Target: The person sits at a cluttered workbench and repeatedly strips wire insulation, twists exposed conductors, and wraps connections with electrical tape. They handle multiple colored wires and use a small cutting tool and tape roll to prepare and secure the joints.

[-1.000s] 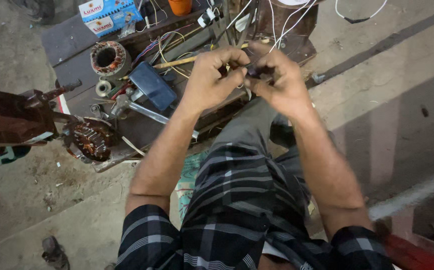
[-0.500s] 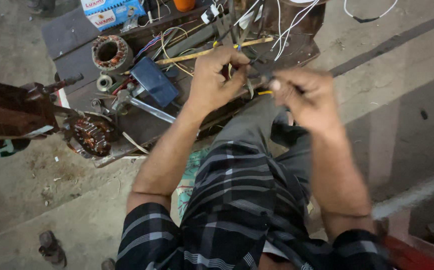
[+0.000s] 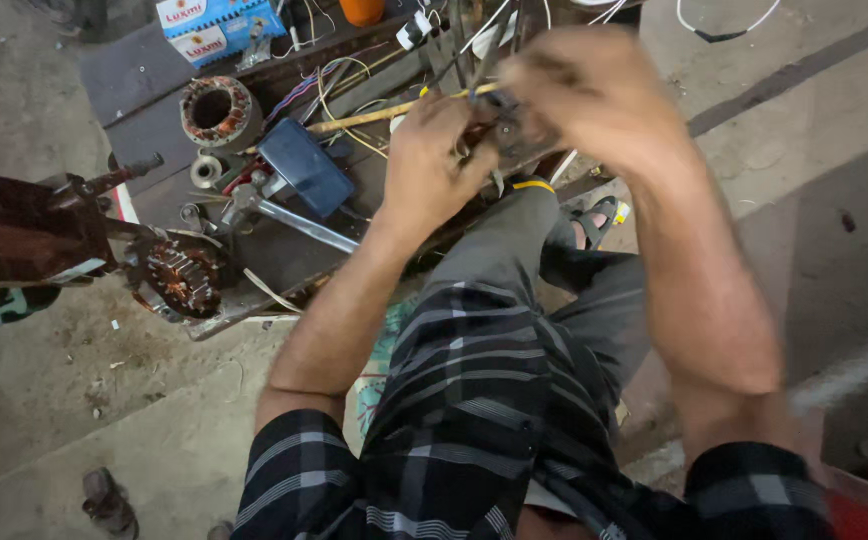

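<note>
My left hand [image 3: 436, 165] is closed around a small metal part with dark wires [image 3: 489, 130], held above my knee at the edge of a low dark work board [image 3: 134, 85]. My right hand [image 3: 594, 95] is blurred and sits just right of that part, fingers curled over it. What exactly the fingers pinch is hidden by the blur. A yellow-tipped wire [image 3: 532, 185] shows under the hands.
On the board lie a copper-wound stator [image 3: 216, 110], a blue rectangular block [image 3: 306, 167], a metal wrench [image 3: 294, 218], a wooden stick [image 3: 374, 112] and loose wires. A fan motor with copper windings [image 3: 182, 278] and a brown fan blade [image 3: 14, 230] lie at the left. A blue-and-white box [image 3: 216, 22] stands at the back.
My right hand pulled away to the right half a second ago and has come back up over the part. The camera has moved closer to the hands.
</note>
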